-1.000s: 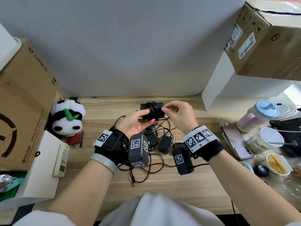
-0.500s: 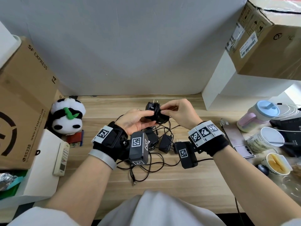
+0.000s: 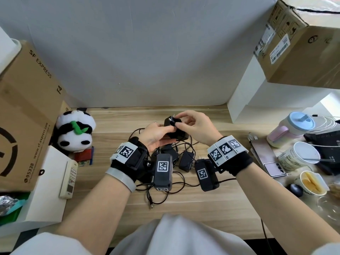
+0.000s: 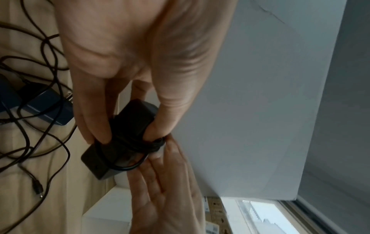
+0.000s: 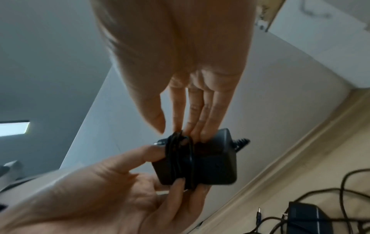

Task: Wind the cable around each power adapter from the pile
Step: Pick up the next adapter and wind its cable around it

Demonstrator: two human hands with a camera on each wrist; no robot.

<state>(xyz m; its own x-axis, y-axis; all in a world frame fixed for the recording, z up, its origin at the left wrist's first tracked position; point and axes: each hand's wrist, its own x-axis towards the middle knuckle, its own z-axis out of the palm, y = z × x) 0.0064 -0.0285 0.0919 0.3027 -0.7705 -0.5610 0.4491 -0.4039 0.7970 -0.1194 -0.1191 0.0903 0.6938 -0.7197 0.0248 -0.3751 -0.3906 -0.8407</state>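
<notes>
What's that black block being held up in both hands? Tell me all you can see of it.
It is a power adapter: a matte black, plastic-looking block with rounded corners and metal plug prongs at one end. Its thin black cable is wound around its middle in several turns. The left hand grips it from below; the right hand pinches the cable end on top. It is held above the pile.

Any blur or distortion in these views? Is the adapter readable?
Head view: sharp, wide-angle bending at the cardboard boxes; adapter small, partly hidden by both hands. Left wrist: dim, soft; cable turns visible around the adapter. Right wrist: motion blur on the right hand; coil readable.
</notes>
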